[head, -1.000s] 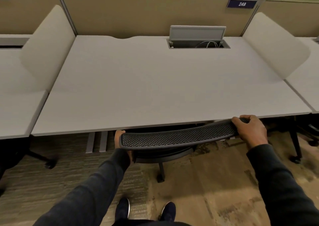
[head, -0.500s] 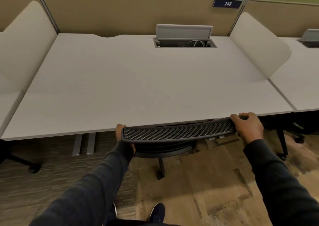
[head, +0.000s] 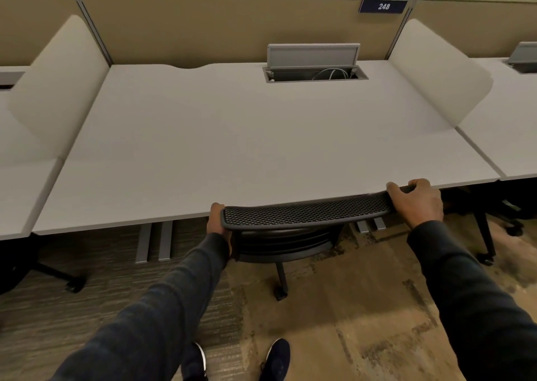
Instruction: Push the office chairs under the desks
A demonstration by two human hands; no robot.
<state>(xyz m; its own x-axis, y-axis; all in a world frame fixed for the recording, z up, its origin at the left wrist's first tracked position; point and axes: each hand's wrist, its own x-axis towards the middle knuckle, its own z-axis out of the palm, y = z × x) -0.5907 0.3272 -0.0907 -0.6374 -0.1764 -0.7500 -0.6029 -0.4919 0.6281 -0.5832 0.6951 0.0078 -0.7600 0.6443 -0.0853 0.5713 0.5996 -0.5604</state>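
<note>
A black office chair [head: 302,213] with a mesh backrest stands at the front edge of a pale grey desk [head: 232,148]. Its backrest top touches the desk edge, and the seat is hidden under the desktop. One chair leg with a caster [head: 281,290] shows on the floor. My left hand [head: 217,220] grips the left end of the backrest. My right hand [head: 415,202] wraps over the right end, fingers curled around the rim.
An open cable box [head: 315,68] sits at the desk's back. Rounded white dividers [head: 58,81] [head: 436,72] flank the desk, with neighbouring desks beyond. Another chair's base [head: 58,276] shows under the left desk. Desk legs [head: 485,241] stand at the right. My feet [head: 276,357] are on carpet.
The chair has rolled further in, so the backrest now meets the desk edge. Both hands kept their grip. My view shifted slightly sideways.
</note>
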